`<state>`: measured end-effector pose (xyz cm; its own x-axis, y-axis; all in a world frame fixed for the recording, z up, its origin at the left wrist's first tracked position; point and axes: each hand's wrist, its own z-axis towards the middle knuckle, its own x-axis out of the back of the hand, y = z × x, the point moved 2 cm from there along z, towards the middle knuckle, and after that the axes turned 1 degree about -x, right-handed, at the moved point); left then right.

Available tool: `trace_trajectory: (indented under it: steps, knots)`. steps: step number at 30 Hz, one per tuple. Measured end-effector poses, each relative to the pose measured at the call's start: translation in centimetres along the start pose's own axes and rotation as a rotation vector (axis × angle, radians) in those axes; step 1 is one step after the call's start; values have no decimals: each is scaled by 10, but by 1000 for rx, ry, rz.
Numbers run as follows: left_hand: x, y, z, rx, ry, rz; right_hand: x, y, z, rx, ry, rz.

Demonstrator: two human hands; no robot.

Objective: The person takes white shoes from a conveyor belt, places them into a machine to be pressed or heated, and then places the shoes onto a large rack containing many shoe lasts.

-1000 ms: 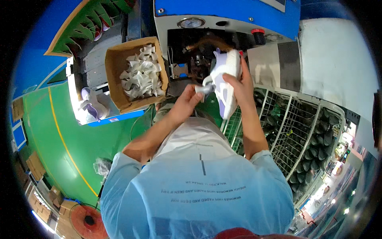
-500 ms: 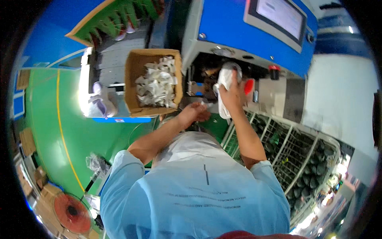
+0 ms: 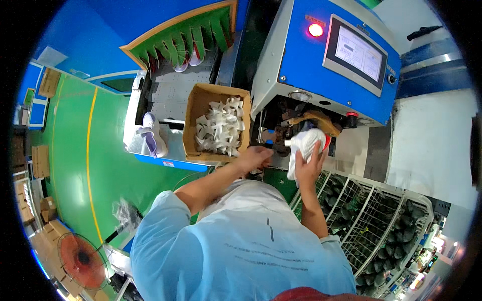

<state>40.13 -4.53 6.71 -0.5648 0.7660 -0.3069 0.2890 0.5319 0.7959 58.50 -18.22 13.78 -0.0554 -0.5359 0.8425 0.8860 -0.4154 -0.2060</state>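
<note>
My right hand (image 3: 310,163) grips a white shoe upper (image 3: 306,145) and presses it up against the brass-coloured fitting (image 3: 314,120) under the blue machine (image 3: 331,65). My left hand (image 3: 255,156) is closed near the machine's lower front, just left of the shoe upper; what it holds is too small to tell. A cardboard box (image 3: 193,120) full of white cut pieces (image 3: 220,128) stands to the left of my left hand.
The machine carries a grey screen panel (image 3: 356,52) and a lit red lamp (image 3: 316,30). A white shoe (image 3: 150,135) lies on the conveyor table at left. A wire rack (image 3: 371,220) of dark shoe lasts stands at right. A red fan (image 3: 80,258) sits on the green floor.
My view has tilted up toward the machine. My right hand has carried the white shoe upper up onto the machine's fitting, and my left hand has moved to the machine's front.
</note>
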Motion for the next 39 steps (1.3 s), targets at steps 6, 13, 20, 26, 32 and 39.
trace_trajectory:
  steps: [6,13,20,26,32,39]
  knots:
    - [-60,-9,-6,456,-365,-320,79,-39,-87,-239,-351,133]
    - [-40,-22,-17,577,-509,-274,70,-13,-37,-1186,-588,878]
    - [-8,-33,-37,514,-389,-116,38,-47,-35,-1173,6,1753]
    - [6,1,-40,444,-290,-140,206,21,-142,-1013,483,1479]
    - [-64,-25,-30,395,-304,175,395,102,-235,-464,1193,1428]
    - [-143,-32,-27,277,-361,576,514,255,-263,-9,1338,2157]
